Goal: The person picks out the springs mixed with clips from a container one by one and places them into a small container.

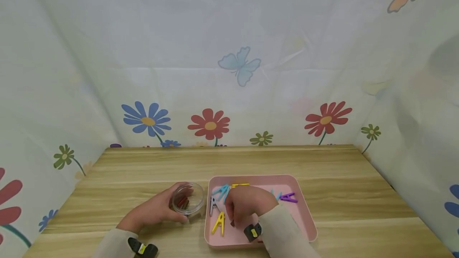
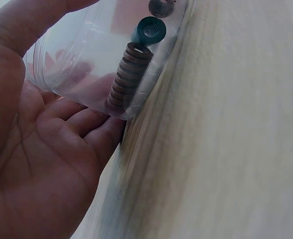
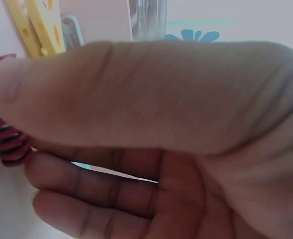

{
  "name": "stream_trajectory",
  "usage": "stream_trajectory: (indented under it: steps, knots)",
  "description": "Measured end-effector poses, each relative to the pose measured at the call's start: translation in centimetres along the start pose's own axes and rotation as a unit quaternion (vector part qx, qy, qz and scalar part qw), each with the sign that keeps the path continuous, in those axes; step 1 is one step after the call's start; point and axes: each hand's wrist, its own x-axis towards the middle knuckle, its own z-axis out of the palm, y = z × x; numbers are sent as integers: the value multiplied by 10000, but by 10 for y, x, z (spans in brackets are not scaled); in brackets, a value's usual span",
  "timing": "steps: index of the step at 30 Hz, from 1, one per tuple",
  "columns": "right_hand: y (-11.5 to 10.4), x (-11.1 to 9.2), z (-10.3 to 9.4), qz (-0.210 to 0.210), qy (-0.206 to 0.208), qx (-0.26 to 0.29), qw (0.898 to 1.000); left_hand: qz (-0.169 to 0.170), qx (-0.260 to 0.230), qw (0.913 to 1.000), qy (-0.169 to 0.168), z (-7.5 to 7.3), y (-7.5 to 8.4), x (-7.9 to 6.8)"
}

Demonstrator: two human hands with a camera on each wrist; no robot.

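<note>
My left hand (image 1: pixel 157 210) curls round a clear round jar (image 1: pixel 201 200) on the wooden table. Several coil springs lie inside the jar; the left wrist view shows a brown spring (image 2: pixel 129 77) and a green spring (image 2: pixel 150 31) through the wall. Over the pink tray (image 1: pixel 306 226), my right hand (image 1: pixel 247 204) reaches down with fingers bent. Its thumb and fingertips pinch a red spring (image 3: pixel 12 144), partly hidden behind the thumb. Beside that hand lie a yellow clothespin (image 1: pixel 219 223), a grey clothespin (image 1: pixel 214 205) and a light blue clothespin (image 1: pixel 222 190).
A purple clothespin (image 1: pixel 288 198) lies in the tray's right part, with light blue pieces next to it. Another yellow clothespin (image 1: pixel 240 184) is near the tray's back wall. Behind the table (image 1: pixel 344 194) hangs a white cloth (image 1: pixel 172 51) printed with flowers and butterflies.
</note>
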Motion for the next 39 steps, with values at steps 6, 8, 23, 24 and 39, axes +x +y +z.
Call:
stream_trajectory:
  steps: [6,8,23,24,39]
  knots:
    - [0,2,3,73,-56,-16,10000,-56,17,10000,-1,1,1,0]
    - [1,3,4,96,-92,124,9998,-39,37,10000,2,1,2,0]
    - [4,12,3,37,381,-167,9991,36,22,10000,-4,0,0,1]
    - [4,12,3,53,382,-166,9991,48,22,10000,-3,0,-1,1]
    - [5,13,4,138,422,-31,9990,62,-73,9999,-40,0,-1,1]
